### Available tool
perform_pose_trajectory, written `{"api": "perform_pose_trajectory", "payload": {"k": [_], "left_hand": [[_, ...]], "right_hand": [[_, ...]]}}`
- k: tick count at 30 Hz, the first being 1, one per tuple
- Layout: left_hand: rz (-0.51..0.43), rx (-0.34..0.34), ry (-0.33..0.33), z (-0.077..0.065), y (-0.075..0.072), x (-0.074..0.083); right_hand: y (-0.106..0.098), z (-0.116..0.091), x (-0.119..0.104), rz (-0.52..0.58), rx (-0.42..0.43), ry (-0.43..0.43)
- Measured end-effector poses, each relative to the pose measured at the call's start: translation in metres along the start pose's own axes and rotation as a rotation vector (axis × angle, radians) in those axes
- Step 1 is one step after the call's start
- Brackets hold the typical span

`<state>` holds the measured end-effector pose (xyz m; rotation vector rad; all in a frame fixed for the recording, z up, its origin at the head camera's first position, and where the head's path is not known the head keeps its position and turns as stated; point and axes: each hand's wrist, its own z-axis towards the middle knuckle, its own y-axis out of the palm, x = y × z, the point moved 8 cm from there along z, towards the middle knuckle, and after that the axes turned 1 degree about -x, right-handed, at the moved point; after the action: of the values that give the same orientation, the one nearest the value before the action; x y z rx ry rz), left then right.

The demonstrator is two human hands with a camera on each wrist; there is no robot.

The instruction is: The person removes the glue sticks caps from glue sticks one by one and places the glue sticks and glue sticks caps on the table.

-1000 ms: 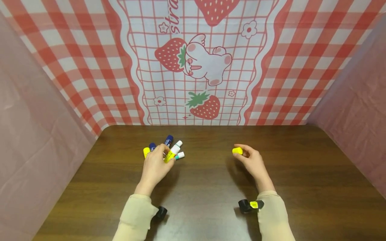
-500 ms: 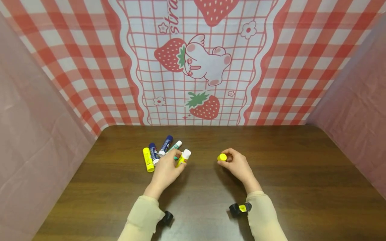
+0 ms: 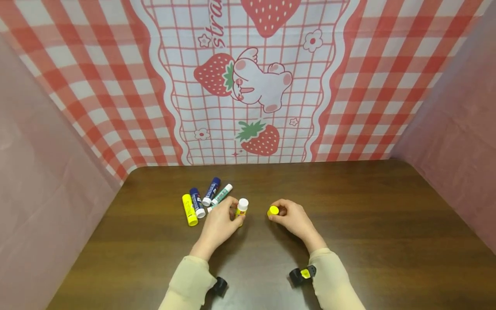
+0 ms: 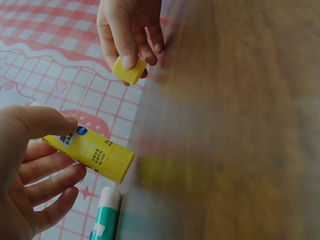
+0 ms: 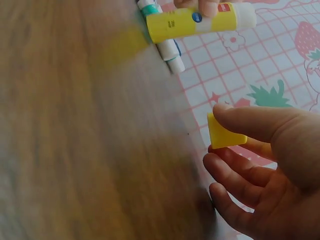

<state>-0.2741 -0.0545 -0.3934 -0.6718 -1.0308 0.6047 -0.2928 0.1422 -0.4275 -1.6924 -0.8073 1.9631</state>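
My left hand [image 3: 219,221] grips a yellow glue stick [image 4: 95,156] upright above the table, its white top [image 3: 243,202] uncovered. Facing it from the right, my right hand [image 3: 296,220] pinches a yellow cap [image 3: 273,210] between thumb and fingers. A short gap separates the cap from the glue stick. In the right wrist view the cap [image 5: 224,134] sits under the thumb, and the glue stick [image 5: 190,24] appears at the top, held by the other hand's fingertips.
Left of my left hand lie a yellow glue stick [image 3: 190,210], two blue ones [image 3: 197,203] and a green-and-white one [image 3: 222,194]; another white end pokes out beside the hand. A checked strawberry cloth [image 3: 255,86] hangs behind the brown table [image 3: 348,202].
Both hands have come closer together. The left moved right with the glue stick, away from the group and turned more upright; the right moved left and nearer with the cap.
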Motion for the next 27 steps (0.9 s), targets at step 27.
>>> {"api": "perform_pose_trajectory", "payload": {"k": [27], "left_hand": [[-0.024, 0.002, 0.031, 0.048, 0.033, 0.007]], "right_hand": [[0.007, 0.038, -0.015, -0.258, -0.026, -0.087]]}}
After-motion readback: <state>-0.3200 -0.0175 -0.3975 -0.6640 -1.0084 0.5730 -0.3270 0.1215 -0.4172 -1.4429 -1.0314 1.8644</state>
